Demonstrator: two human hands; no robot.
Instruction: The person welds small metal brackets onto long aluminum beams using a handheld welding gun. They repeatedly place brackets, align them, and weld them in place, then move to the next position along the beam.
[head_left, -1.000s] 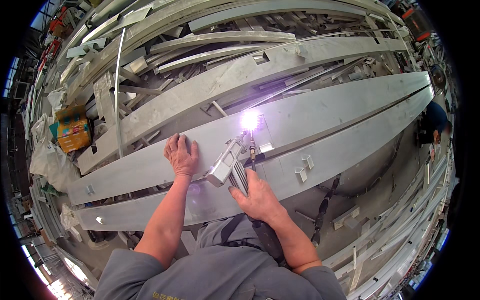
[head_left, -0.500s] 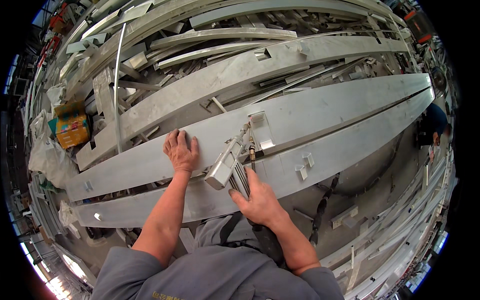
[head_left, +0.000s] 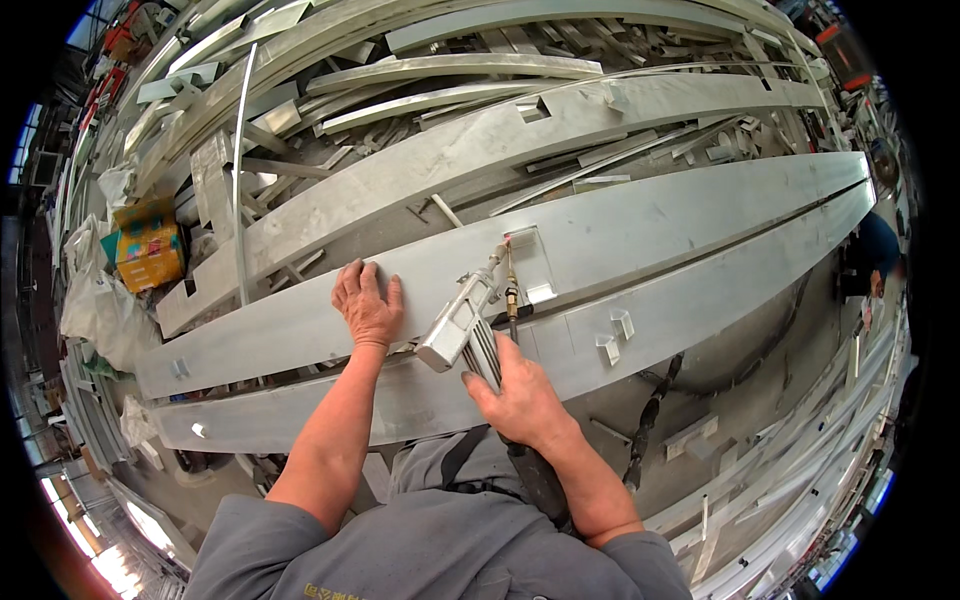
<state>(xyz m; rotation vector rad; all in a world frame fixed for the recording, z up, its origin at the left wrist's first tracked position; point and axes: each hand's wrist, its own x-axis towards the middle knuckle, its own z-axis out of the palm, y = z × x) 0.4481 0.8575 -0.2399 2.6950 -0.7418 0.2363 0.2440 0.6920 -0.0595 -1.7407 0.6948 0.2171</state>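
My right hand (head_left: 522,398) grips the ribbed handle of a grey metal welding gun (head_left: 458,325). The gun's nozzle points up and away, at the upper left corner of a small angled bracket (head_left: 541,293) on the far metal beam (head_left: 650,222); I cannot tell whether it touches. A tiny reddish spot shows by that corner. Flat on the same beam rests my left hand (head_left: 370,308), holding nothing, with its fingers toward the far edge. The near beam (head_left: 700,292) lies alongside, a narrow gap between them, and carries two small upright lugs (head_left: 608,349).
Beyond stretches another long beam (head_left: 420,170) with square cutouts, backed by piled metal offcuts. At the left are a yellow carton (head_left: 150,258) and plastic sheeting (head_left: 100,320). A wrapped cable (head_left: 648,415) crosses the floor. Another person (head_left: 875,250) is at the far right.
The whole view has shifted slightly to one side. Both hands and the welding gun keep nearly the same place against the beams.
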